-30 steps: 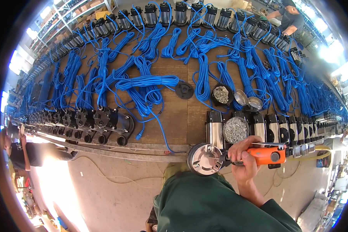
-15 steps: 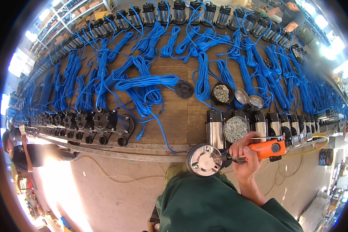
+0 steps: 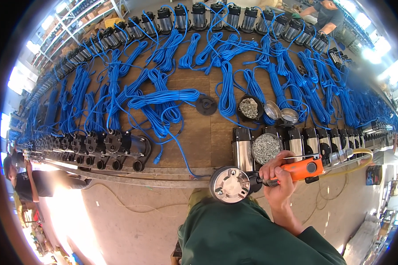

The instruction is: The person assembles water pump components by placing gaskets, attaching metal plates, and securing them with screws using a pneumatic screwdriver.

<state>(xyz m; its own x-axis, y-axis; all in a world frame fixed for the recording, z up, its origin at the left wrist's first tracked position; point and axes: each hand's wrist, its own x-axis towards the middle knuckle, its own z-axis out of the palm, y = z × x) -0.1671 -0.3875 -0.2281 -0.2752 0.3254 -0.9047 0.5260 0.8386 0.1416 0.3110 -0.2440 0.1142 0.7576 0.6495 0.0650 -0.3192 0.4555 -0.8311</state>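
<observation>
While the right hand [image 3: 282,187] had its fingers [image 3: 282,156] wrapped snugly round the orange driver [image 3: 300,169] (the left's, I couldn't tell), fastening the pump [image 3: 231,184] seemed underway, next needing steady alignment.

Steel cylinders [image 3: 243,150] block passage right of bare tabletop [image 3: 197,137].

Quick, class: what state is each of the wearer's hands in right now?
Left hand: not visible; cannot be told.
Right hand: closed, holding the orange power tool.

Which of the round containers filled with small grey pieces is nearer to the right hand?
The grey front container, whose edge is close to the right hand; the black container is farther back on the table.
</observation>
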